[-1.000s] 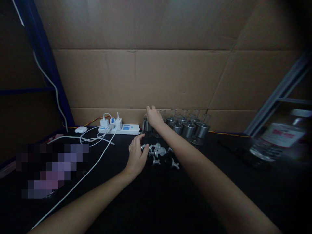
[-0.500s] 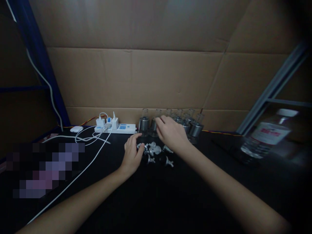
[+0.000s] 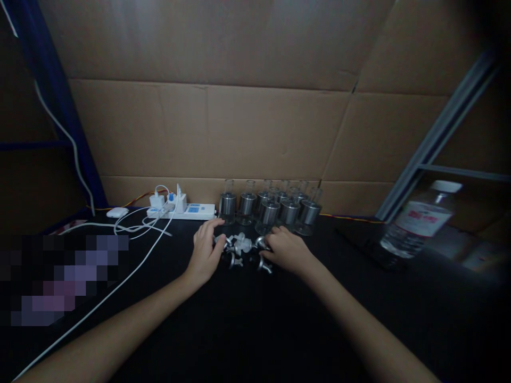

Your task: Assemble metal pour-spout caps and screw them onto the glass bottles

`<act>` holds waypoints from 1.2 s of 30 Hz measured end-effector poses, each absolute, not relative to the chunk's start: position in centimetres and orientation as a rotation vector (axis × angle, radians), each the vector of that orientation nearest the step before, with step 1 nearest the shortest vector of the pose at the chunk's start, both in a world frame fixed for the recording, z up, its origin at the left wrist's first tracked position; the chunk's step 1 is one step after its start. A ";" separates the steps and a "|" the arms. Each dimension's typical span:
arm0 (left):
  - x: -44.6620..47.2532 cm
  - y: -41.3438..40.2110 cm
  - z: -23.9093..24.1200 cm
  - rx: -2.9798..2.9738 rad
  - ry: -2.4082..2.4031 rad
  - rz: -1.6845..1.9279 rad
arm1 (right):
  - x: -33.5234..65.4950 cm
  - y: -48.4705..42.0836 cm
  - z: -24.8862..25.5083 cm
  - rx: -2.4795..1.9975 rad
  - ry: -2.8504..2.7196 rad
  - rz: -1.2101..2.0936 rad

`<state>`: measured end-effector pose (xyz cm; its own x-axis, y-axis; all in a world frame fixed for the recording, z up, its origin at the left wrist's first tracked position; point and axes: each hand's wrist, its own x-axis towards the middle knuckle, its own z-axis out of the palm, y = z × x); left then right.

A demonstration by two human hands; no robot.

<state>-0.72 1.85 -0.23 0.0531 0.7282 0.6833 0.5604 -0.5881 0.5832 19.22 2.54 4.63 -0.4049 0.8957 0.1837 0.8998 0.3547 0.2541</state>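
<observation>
Here, small metal and whitish fittings (image 3: 242,246) were clustered on the black tabletop (image 3: 247,330) between the left hand (image 3: 205,252) and the right hand (image 3: 289,249). The left was held open beside them, thumb and fingers parted; whether a fitting was touched could not be told. The right was placed at the other side, its fingers curled at a silvery fitting (image 3: 261,243), though whether that was gripped could not be seen. Behind, metal-banded glass bottles (image 3: 270,213) were grouped upright before a cardboard wall (image 3: 247,133), flanked by a white power strip (image 3: 206,211) at left and, well apart, a labelled plastic bottle (image 3: 419,219) at right.
</observation>
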 end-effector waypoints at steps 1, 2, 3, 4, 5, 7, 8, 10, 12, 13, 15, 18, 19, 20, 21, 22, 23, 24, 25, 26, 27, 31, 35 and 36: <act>-0.7 1.8 -0.2 2.156 1.333 1.567 | 19.3 2.6 4.5 -1.698 -2.580 -0.503; -0.7 1.8 -0.2 2.154 1.332 1.568 | 19.4 2.8 4.4 -1.690 -2.583 -0.507; -0.7 1.8 -0.2 2.154 1.330 1.568 | 19.5 2.9 4.3 -1.680 -2.586 -0.507; -0.7 1.7 -0.2 2.155 1.329 1.567 | 19.6 3.0 4.2 -1.667 -2.588 -0.509; -0.7 1.7 -0.1 2.157 1.326 1.564 | 19.6 3.0 4.1 -1.651 -2.591 -0.511; -0.6 1.7 -0.1 2.162 1.322 1.559 | 19.6 3.1 4.1 -1.624 -2.589 -0.523; -0.6 1.7 -0.1 2.166 1.320 1.555 | 19.5 3.1 4.1 -1.616 -2.578 -0.535; -0.6 1.6 -0.1 2.172 1.320 1.549 | 19.4 3.0 4.3 -1.626 -2.538 -0.542; -0.7 1.6 -0.1 2.174 1.322 1.547 | 19.4 3.1 4.5 -1.656 -2.468 -0.514; -0.7 1.7 -0.2 2.173 1.325 1.549 | 19.5 3.1 4.7 -1.659 -2.430 -0.485; -0.7 1.7 -0.2 2.168 1.328 1.557 | 19.7 3.3 4.9 -1.628 -2.350 -0.408; -0.8 1.8 -0.3 2.178 1.330 1.557 | 19.7 3.2 5.2 -1.497 -2.225 -0.283; -0.7 1.7 -0.2 2.187 1.330 1.556 | 19.6 3.0 5.2 -1.429 -2.186 -0.240; -0.7 1.6 -0.2 2.203 1.327 1.551 | 19.4 2.7 5.3 -1.349 -2.150 -0.194; -0.7 1.4 -0.1 2.225 1.320 1.544 | 19.1 2.4 5.4 -1.260 -2.124 -0.142; -0.7 1.3 -0.1 2.254 1.306 1.538 | 18.7 2.0 5.4 -1.168 -2.109 -0.085; -0.6 1.0 0.0 2.289 1.284 1.531 | 18.3 1.5 5.4 -1.083 -2.104 -0.021; -0.6 0.8 0.1 2.327 1.254 1.528 | 17.9 1.1 5.4 -1.003 -2.111 0.045; -0.6 0.6 0.2 2.368 1.217 1.526 | 17.4 0.7 5.3 -0.925 -2.129 0.107; -0.6 0.5 0.3 2.415 1.177 1.523 | 17.0 0.3 5.2 -0.850 -2.154 0.161; -0.7 0.3 0.3 2.469 1.136 1.511 | 16.7 0.1 5.0 -0.790 -2.176 0.202; -0.9 0.1 0.4 2.629 1.086 1.441 | 15.8 -0.1 4.0 -0.707 -2.216 0.258; -0.9 0.0 0.4 2.665 1.161 1.446 | 15.6 -0.1 3.6 -0.875 -2.204 0.197; -0.9 0.0 0.4 2.695 1.157 1.439 | 15.6 -0.3 3.6 -0.920 -2.205 0.169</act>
